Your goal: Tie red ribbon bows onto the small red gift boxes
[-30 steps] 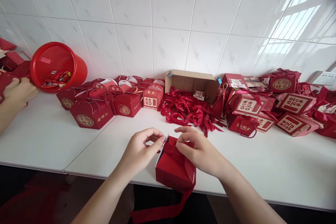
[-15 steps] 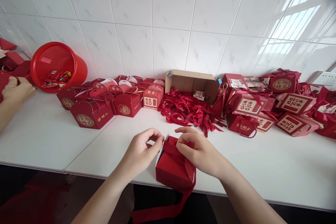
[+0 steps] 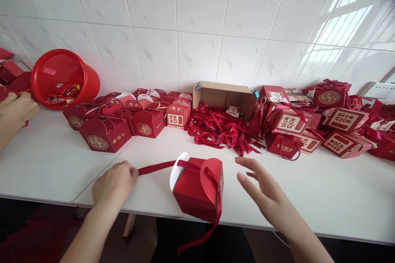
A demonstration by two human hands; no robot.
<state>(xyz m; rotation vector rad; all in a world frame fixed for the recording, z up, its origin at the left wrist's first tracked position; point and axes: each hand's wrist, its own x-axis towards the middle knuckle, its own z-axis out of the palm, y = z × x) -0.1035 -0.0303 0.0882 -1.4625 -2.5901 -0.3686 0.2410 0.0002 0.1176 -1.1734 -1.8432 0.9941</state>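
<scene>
A red gift box [image 3: 195, 197] stands at the table's front edge with its rounded flaps raised, the left one showing a white inside. A dark red ribbon [image 3: 156, 167] crosses the box top. Its left end is pinched in my left hand [image 3: 116, 183], which is closed and a little blurred, left of the box. The ribbon's other end hangs down the box's right side, over the table edge. My right hand [image 3: 262, 185] is off the box to the right, fingers apart and holding nothing.
Several red boxes [image 3: 106, 133] stand at the back left, beside a tipped red basket [image 3: 92, 86] with small packets inside. Loose ribbons [image 3: 222, 129] spill from a cardboard box [image 3: 226, 87]. Ribbon-tied boxes [image 3: 342, 144] are piled right. Another person's hand [image 3: 20, 109] is far left.
My left hand has drawn the ribbon end out to the left. The right hand has let go and moved right. The box has shifted and turned slightly.
</scene>
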